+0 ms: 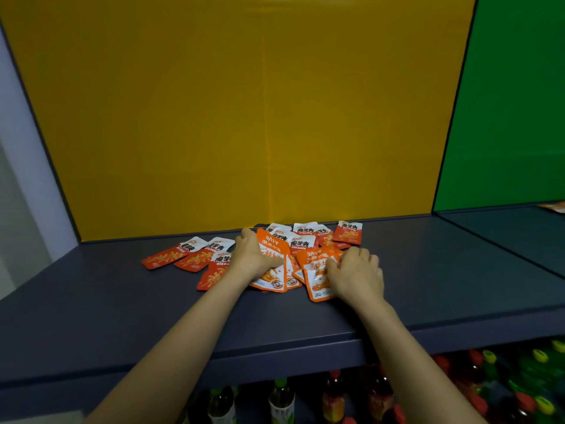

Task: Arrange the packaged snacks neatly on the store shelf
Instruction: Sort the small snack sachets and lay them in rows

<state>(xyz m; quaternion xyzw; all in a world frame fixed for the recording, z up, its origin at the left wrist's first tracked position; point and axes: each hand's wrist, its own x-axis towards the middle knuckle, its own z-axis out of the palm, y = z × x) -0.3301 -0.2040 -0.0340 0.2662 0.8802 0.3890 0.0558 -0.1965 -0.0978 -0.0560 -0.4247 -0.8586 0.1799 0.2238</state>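
Note:
Several orange-and-white snack packets lie in a loose heap on the dark grey shelf (91, 301), near the yellow back wall. My left hand (252, 255) grips a small stack of orange packets (275, 270), thumb across their front. My right hand (356, 275) rests with curled fingers on another orange packet (318, 286) lying flat, pinching its edge. Red-and-white packets (171, 254) fan out to the left of my left hand. More packets (348, 232) lie overlapped at the back.
A yellow back panel (244, 117) closes the bay, with a green panel (513, 117) to the right behind a divider. One packet (555, 207) lies in the right bay. Bottles (382, 393) with coloured caps stand on the shelf below.

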